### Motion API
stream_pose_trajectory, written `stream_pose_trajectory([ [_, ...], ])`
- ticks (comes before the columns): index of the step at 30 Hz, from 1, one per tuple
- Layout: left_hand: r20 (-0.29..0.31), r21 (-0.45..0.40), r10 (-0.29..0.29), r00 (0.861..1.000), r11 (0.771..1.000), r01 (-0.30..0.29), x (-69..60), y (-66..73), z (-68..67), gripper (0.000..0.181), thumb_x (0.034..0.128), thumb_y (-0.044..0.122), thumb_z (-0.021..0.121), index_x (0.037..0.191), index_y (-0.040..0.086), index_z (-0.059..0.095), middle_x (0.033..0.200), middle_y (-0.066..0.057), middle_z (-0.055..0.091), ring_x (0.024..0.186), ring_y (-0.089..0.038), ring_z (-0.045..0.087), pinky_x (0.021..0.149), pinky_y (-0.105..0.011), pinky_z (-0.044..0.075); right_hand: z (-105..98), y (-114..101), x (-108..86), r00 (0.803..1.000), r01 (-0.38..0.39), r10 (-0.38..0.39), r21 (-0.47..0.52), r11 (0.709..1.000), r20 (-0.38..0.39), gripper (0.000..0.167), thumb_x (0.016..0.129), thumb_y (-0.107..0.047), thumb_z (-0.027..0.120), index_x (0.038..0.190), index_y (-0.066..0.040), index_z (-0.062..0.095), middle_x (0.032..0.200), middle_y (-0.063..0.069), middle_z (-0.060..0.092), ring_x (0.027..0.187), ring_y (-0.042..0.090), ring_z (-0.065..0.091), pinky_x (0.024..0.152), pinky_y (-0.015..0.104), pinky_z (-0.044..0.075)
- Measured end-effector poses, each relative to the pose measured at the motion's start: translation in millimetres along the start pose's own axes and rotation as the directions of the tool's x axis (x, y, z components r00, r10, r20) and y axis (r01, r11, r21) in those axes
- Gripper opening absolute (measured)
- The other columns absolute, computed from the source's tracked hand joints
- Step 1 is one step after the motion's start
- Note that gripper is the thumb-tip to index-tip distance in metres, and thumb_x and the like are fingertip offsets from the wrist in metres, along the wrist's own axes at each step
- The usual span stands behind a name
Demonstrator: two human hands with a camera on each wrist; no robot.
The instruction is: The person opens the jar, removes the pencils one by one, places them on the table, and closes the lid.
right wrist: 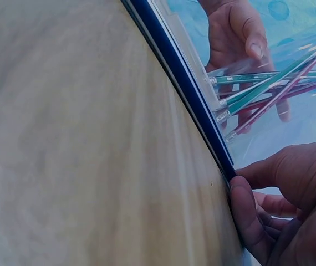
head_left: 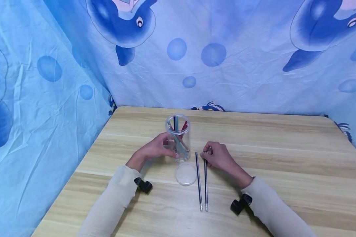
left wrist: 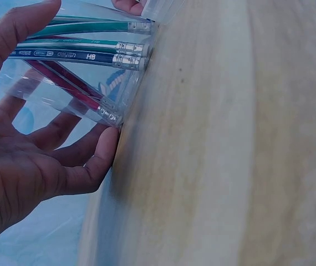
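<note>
A clear plastic jar (head_left: 185, 140) stands upright, holding several green, red and dark blue pencils. My left hand (head_left: 158, 146) grips its side, with the thumb in front and the fingers round the back. In the left wrist view, a dark blue pencil (left wrist: 80, 55) inside it is marked HB. Two dark striped pencils lie side by side on the table to the right of the jar. Of these, the right-hand pencil (head_left: 206, 187) has its far end pinched by my right hand (head_left: 218, 156), while the left-hand pencil (head_left: 198, 179) lies untouched.
A round clear lid (head_left: 186, 174) lies on the wooden table (head_left: 273, 158) just in front of the jar, left of the loose pencils. Blue printed cloth (head_left: 154, 85) hangs behind the table and along its sides.
</note>
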State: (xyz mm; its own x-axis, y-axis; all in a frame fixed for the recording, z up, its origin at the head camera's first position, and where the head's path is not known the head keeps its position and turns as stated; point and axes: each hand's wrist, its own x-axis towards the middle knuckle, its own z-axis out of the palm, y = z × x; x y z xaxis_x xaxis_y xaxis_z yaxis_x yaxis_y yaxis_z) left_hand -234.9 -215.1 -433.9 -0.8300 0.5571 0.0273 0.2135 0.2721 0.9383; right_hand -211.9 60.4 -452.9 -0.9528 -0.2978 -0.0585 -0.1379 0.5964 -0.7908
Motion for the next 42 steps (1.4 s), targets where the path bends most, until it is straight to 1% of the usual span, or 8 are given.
stream_pose_trajectory([
  [8, -0.003, 0.009, 0.010, 1.000, 1.000, -0.010, -0.6, -1.9, 0.6, 0.059, 0.0722, 0.001, 0.086, 0.125, 0.011, 0.062, 0.136, -0.002, 0.058, 0.126, -0.025, 0.050, 0.110, -0.052, 0.030, 1.1, -0.8, 0.3, 1.000, -0.024, 0.024, 0.004, 1.000, -0.004, 0.010, 0.090, -0.012, 0.072, 0.092, -0.007, 0.063, 0.063, 0.004, 0.062, 0.047, 0.017, 0.061, 0.048, 0.032, 0.051],
  [14, 0.007, -0.004, 0.015, 1.000, 1.000, -0.015, 0.8, -3.2, 0.2, 0.059, 0.0723, 0.000, 0.085, 0.126, 0.007, 0.061, 0.137, -0.005, 0.057, 0.125, -0.026, 0.050, 0.109, -0.052, 0.030, -0.4, -0.8, 0.2, 1.000, -0.004, 0.004, 0.001, 1.000, -0.001, 0.010, 0.091, -0.012, 0.071, 0.091, -0.006, 0.063, 0.062, 0.004, 0.062, 0.046, 0.016, 0.060, 0.049, 0.032, 0.051],
  [18, 0.012, -0.008, 0.006, 1.000, 1.000, -0.006, 1.3, -2.2, -0.2, 0.060, 0.0722, 0.000, 0.086, 0.127, 0.007, 0.061, 0.140, -0.005, 0.055, 0.127, -0.027, 0.049, 0.110, -0.053, 0.030, -2.1, -1.6, 0.2, 1.000, -0.004, 0.004, -0.004, 1.000, 0.008, 0.012, 0.092, -0.016, 0.071, 0.091, -0.007, 0.063, 0.062, 0.004, 0.062, 0.046, 0.017, 0.060, 0.049, 0.033, 0.051],
  [21, 0.008, -0.012, 0.004, 1.000, 1.000, -0.004, 1.1, -0.2, -0.6, 0.061, 0.0716, 0.000, 0.086, 0.127, 0.009, 0.061, 0.139, -0.003, 0.056, 0.128, -0.027, 0.048, 0.110, -0.052, 0.029, -2.8, -1.9, 1.2, 1.000, -0.003, 0.003, -0.006, 1.000, 0.006, 0.014, 0.093, -0.019, 0.071, 0.091, -0.007, 0.063, 0.062, 0.004, 0.061, 0.046, 0.018, 0.060, 0.049, 0.033, 0.050],
  [29, 0.025, -0.013, 0.017, 1.000, 1.000, -0.017, 0.0, -1.4, 0.0, 0.065, 0.0727, -0.001, 0.085, 0.131, 0.010, 0.058, 0.141, -0.002, 0.054, 0.127, -0.026, 0.049, 0.110, -0.051, 0.031, -2.2, 0.0, 1.6, 1.000, -0.017, 0.017, 0.008, 1.000, 0.009, 0.017, 0.094, -0.023, 0.070, 0.094, -0.008, 0.063, 0.062, 0.005, 0.061, 0.047, 0.018, 0.061, 0.047, 0.031, 0.047],
  [36, 0.027, -0.016, 0.019, 0.999, 1.000, -0.019, 2.3, -2.5, 2.5, 0.067, 0.0726, 0.000, 0.085, 0.132, 0.011, 0.058, 0.139, -0.003, 0.056, 0.126, -0.027, 0.051, 0.109, -0.051, 0.032, -2.9, 2.9, 1.0, 1.000, -0.018, 0.018, 0.016, 1.000, 0.009, 0.020, 0.096, -0.026, 0.068, 0.095, -0.007, 0.063, 0.063, 0.005, 0.061, 0.048, 0.018, 0.061, 0.047, 0.031, 0.047],
  [42, 0.015, 0.000, 0.024, 1.000, 1.000, -0.024, 0.8, -2.3, 1.0, 0.067, 0.0721, 0.001, 0.086, 0.132, 0.012, 0.058, 0.137, -0.003, 0.057, 0.126, -0.027, 0.050, 0.109, -0.053, 0.031, -1.8, 1.4, 2.9, 0.999, -0.042, 0.041, 0.012, 0.999, 0.020, 0.023, 0.097, -0.030, 0.067, 0.098, -0.008, 0.063, 0.067, 0.006, 0.062, 0.051, 0.019, 0.062, 0.048, 0.031, 0.048],
])
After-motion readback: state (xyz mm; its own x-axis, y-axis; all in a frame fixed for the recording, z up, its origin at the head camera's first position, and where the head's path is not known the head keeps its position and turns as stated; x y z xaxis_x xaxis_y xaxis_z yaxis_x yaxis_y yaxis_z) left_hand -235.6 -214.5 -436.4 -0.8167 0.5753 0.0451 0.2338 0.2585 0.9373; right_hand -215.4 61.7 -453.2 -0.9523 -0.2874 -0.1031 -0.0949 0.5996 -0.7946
